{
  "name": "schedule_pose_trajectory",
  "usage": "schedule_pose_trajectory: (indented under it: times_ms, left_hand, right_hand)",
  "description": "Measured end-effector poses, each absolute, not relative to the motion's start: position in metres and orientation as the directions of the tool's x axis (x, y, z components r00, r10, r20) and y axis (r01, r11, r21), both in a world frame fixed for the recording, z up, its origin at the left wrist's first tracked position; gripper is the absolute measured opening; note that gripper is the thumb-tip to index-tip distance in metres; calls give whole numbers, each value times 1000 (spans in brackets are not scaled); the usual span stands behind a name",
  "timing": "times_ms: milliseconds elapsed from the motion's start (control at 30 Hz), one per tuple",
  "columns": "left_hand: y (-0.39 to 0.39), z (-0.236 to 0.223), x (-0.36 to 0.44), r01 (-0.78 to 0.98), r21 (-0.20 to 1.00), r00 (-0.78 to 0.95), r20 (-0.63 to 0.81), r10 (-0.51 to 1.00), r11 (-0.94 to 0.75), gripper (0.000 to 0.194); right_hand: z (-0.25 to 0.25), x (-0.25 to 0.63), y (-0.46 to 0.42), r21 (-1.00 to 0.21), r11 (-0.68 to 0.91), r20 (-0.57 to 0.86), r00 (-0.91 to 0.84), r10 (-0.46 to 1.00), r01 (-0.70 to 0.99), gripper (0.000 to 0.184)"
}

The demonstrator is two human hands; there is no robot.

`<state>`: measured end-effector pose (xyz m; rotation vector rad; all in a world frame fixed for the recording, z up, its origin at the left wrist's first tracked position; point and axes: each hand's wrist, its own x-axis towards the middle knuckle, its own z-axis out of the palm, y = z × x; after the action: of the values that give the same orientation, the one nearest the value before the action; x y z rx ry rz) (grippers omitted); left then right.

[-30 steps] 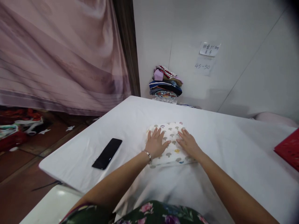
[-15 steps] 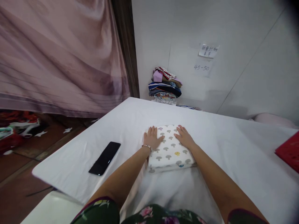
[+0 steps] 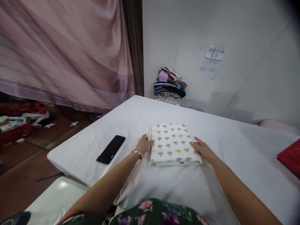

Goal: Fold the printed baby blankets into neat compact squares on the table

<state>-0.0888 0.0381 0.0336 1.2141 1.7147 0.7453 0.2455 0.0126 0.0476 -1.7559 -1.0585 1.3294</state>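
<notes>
A folded white cloth (image 3: 172, 144) printed with grey mushrooms and a few coloured ones lies as a flat, neat rectangle on the white-covered table (image 3: 236, 147). At its left edge is my left hand (image 3: 143, 144), a bracelet on the wrist; the thumb reaches over the cloth's border and the fingers rest along its side. My right hand (image 3: 203, 149) is at the opposite edge, thumb and fingers apart, the thumb tip touching the cloth. Both hands look open, with the cloth between them. The undersides of the fingers are partly hidden.
A black phone (image 3: 111, 149) lies left of the cloth. Beyond the far table edge, folded fabrics (image 3: 170, 86) are piled against the wall, near paper notes (image 3: 215, 52). A red item (image 3: 290, 158) sits at right; a pink curtain (image 3: 70, 56) hangs at left.
Both hands have slid from the top of the cloth outward to its left and right edges. More of the printed surface now shows, and the cloth looks flatter and squarer.
</notes>
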Motion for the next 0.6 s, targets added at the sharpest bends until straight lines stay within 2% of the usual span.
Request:
schedule_pose_trajectory:
  times_ms: [100, 167, 267, 333, 433, 600]
  left_hand:
    - [37, 36, -86, 330, 845, -133, -398, 908, 420, 89]
    - [40, 39, -83, 316, 840, -127, -424, 897, 442, 88]
    - [42, 47, -81, 312, 834, -82, -454, 887, 455, 74]
    - [42, 52, -82, 331, 829, -50, -461, 886, 450, 64]
    - [40, 56, -81, 392, 818, -41, -442, 896, 421, 56]
    - [33, 52, -66, 543, 778, -70, -334, 940, 317, 68]
  right_hand:
    - [55, 245, 9, -841, -513, -490, 159, 857, 173, 83]
    - [55, 243, 10, -836, -537, -531, 78, 844, 110, 74]
    - [52, 239, 12, -830, -558, -557, -89, 826, 8, 57]
    - [50, 237, 10, -831, -556, -550, -111, 827, -18, 51]
    - [49, 237, 0, -847, -529, -525, -78, 848, -48, 50]
    - [53, 244, -30, -845, -514, -515, -36, 857, -147, 57]
